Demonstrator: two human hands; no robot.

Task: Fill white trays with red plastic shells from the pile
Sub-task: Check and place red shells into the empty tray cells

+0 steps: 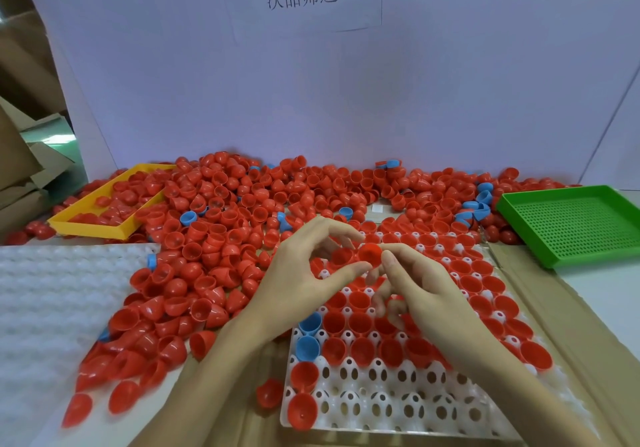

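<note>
Head view: the pile of red shells spreads across the table behind the half-filled white tray, within easy reach. Over the tray, the right hand pinches a red shell, seemingly for seating; left hand fingers hang loosely curled, holding nothing

Bare forearms, seemingly no sleeves.
</note>
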